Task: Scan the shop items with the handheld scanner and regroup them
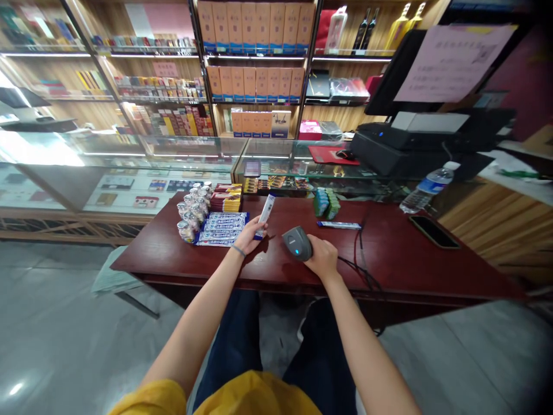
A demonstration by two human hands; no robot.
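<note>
A packet (266, 212) is grasped by the left hand (249, 236), above the front part of the dark red desk (410, 259). It is long and narrow, with a whitish face and a dark blue lower end, and it is held tilted, its top leaned to the right. The print on it is too small to be read. By the right hand (323, 256), the handle of a scanner (297, 243) is gripped. Its grey head is turned toward the packet, not touching it, and a small blue light is lit. Similar blue-and-white packets (224, 226) are laid in a row near the left hand, beside jars (194, 208).
</note>
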